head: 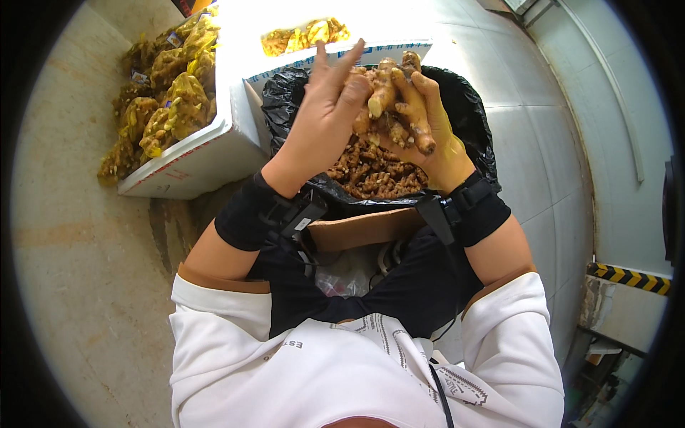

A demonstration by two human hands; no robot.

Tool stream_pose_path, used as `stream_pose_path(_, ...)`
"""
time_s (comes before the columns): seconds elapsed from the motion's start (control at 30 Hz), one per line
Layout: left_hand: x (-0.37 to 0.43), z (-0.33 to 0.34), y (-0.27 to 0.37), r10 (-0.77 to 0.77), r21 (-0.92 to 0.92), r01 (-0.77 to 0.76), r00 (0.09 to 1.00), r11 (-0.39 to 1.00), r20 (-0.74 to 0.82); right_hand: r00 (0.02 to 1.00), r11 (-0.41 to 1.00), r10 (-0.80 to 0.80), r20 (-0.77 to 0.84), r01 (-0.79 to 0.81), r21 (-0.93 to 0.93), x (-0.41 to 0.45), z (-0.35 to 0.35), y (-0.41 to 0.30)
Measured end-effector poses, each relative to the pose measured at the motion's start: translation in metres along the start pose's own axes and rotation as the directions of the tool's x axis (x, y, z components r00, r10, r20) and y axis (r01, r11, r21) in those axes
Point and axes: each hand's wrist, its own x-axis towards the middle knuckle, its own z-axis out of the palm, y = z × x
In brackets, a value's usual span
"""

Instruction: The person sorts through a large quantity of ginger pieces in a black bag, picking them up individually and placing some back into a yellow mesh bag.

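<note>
My right hand point(441, 142) grips a cluster of fresh ginger root point(398, 99) from its right side and below. A thin yellow layer, perhaps netting, covers that hand as far as the wrist. At the cluster's left side is my left hand point(326, 112), fingers spread and pointing away from me. Its thumb overlaps the ginger's edge; whether it touches is unclear. Below both hands, a container lined with a black plastic bag point(468, 112) holds a heap of loose ginger point(380, 168), partly hidden by my hands.
On the left, a white foam box point(192, 168) is piled with yellow net bags of ginger point(176, 101). Another printed foam box point(390, 51) stands beyond the container, with more bagged ginger point(305, 36) in glare. A cardboard flap point(364, 230) rises near my knees. A wall point(615, 107) runs along the right.
</note>
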Motion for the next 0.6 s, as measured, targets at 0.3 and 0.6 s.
stream_pose_path(0.3, -0.020, 0.023, 0.016, 0.538, 0.532, -0.543, 0.823, 0.650, 0.182, 0.974, 0.978, -0.140, -0.179, 0.165, 0.131, 0.046, -0.025, 0.000)
stream_pose_path(0.6, -0.025, 0.038, 0.021, 0.454, 0.452, -0.462, 0.881, 0.763, 0.134, 0.976, 0.976, -0.156, -0.151, 0.176, 0.131, 0.052, -0.018, 0.005)
